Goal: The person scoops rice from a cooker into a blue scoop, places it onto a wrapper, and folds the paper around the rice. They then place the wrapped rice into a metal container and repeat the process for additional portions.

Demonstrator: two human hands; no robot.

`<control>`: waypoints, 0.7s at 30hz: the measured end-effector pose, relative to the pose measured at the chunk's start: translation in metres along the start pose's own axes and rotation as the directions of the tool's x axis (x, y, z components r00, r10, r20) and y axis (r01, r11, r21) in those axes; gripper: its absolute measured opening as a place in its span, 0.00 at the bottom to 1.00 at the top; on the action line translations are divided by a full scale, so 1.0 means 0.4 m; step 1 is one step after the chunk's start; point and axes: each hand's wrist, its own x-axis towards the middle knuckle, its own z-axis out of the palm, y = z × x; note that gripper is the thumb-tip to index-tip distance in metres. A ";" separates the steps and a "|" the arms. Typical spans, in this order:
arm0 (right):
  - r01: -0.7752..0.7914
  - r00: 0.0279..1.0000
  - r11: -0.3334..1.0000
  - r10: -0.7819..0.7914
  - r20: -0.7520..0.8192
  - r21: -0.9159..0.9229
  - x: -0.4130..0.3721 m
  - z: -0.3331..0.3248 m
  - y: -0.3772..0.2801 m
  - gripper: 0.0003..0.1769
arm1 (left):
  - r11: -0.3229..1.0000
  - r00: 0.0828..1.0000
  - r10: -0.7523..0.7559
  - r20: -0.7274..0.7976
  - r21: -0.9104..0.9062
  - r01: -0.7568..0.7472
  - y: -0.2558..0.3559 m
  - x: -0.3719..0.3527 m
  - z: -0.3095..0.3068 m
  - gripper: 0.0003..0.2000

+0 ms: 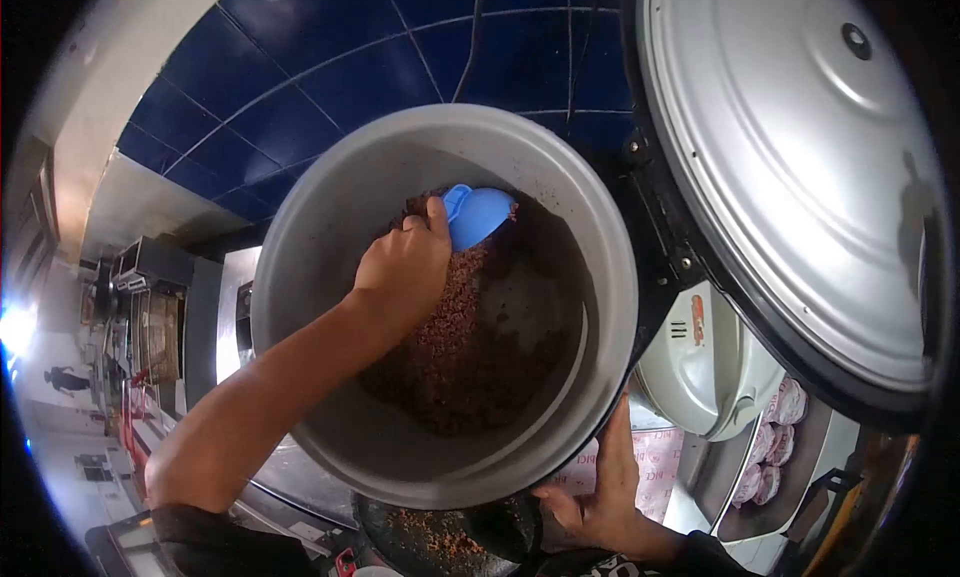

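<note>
A large grey rice cooker pot (290, 217) fills the middle of the head view. Inside lies reddish-brown rice (450, 327), heaped along the centre and left, with the dark pot floor showing at the right. My left hand (405, 267) reaches in over the rim, its fingers closed on the handle of a blue scoop (482, 217). The scoop is against the rice near the far wall, and a few grains cling to its edge. At the cooker's near right side, my right hand (605, 482) is pressed to the outside, thumb apart from the fingers; part of its grip is hidden.
The cooker's silver lid (790, 157) stands raised at the right. Below it sit a pale second cooker (695, 347) and a metal tray (810, 467) of round wrapped rice packs (770, 447). A dark pan (440, 537) with crumbs lies nearest me. Blue tiles (330, 57) back the counter.
</note>
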 end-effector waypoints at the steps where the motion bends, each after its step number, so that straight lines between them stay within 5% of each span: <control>1: -0.003 1.000 1.000 0.003 0.009 0.006 0.000 0.002 0.003 0.65 | 1.000 1.000 0.002 0.003 -0.021 -0.002 0.006 -0.001 0.010 0.28; 12: 0.054 0.997 0.999 -0.053 -0.060 0.006 -0.003 -0.002 0.005 0.64 | 0.981 0.986 0.164 -0.017 -0.102 -0.165 0.111 -0.078 0.019 0.29; 14: 0.050 0.998 0.999 -0.049 -0.047 0.004 -0.004 -0.006 0.010 0.64 | 0.909 0.889 0.415 -0.192 0.037 -0.416 0.084 -0.132 -0.008 0.24; 15: 0.045 0.998 0.999 -0.045 -0.038 -0.001 -0.006 -0.007 0.013 0.63 | 0.908 0.890 0.417 -0.183 0.035 -0.418 0.054 -0.146 -0.029 0.24; 17: 0.032 0.999 0.999 -0.032 -0.034 0.007 -0.007 -0.013 0.013 0.63 | 0.691 0.670 0.718 -0.192 0.077 -0.719 -0.016 -0.159 -0.071 0.24; 21: 0.040 0.998 0.999 -0.040 -0.052 -0.015 -0.006 -0.007 0.019 0.61 | 0.722 0.711 0.681 -0.173 0.003 -0.692 -0.088 -0.154 -0.083 0.26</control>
